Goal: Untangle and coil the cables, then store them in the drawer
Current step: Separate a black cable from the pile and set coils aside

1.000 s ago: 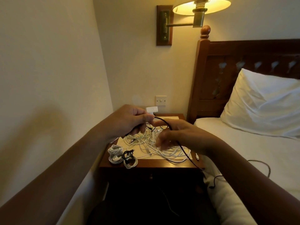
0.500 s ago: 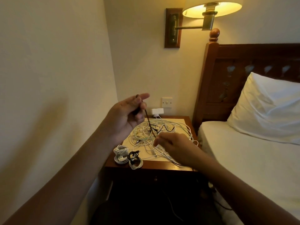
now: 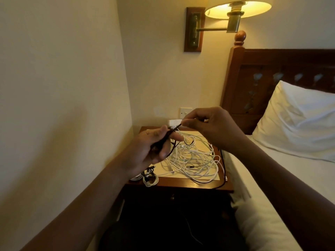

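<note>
black cable (image 3: 173, 132) in both hands, nightstand (image 3: 190, 184)

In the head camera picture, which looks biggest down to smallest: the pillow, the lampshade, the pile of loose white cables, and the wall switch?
1. pillow, though it runs off the frame edge.
2. and 3. lampshade and pile of loose white cables: similar spread, and the shade is cut off at the top, so I won't rank them.
4. wall switch, clearly smallest.
</note>
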Demonstrator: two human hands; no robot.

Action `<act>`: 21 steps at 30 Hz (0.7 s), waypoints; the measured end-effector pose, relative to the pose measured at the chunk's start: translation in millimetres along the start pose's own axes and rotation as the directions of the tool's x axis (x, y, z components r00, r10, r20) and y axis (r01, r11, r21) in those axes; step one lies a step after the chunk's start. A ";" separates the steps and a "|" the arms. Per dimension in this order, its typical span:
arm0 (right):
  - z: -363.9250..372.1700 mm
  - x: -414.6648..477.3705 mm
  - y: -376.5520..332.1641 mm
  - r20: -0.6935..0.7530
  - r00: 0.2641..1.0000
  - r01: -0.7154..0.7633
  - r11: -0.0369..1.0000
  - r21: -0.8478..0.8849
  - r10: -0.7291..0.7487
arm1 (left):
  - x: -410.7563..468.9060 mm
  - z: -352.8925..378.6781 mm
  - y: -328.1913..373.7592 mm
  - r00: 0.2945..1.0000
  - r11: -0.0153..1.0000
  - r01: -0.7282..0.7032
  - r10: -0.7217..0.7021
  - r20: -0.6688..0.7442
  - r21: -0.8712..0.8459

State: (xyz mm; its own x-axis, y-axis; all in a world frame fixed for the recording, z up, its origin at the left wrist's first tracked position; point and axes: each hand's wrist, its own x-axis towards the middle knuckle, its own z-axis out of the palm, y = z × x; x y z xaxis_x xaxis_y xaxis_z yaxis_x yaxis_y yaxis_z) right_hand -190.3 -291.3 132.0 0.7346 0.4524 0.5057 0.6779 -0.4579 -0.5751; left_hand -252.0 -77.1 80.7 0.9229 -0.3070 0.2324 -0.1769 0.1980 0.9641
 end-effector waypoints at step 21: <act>0.5 -5.1 5.1 0.212 0.976 -0.068 0.997 0.042 0.058 | -19.1 -24.1 1.0 0.981 0.928 0.152 -0.184 0.064 0.340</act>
State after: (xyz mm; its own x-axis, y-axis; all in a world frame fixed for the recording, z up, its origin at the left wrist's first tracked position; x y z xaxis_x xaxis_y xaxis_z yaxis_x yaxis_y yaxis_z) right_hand -190.7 -295.6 126.1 0.7497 0.5769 0.3241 0.6246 -0.4554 -0.6344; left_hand -261.6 -48.6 74.0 0.9158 -0.3973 0.0591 -0.1407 -0.1795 0.9736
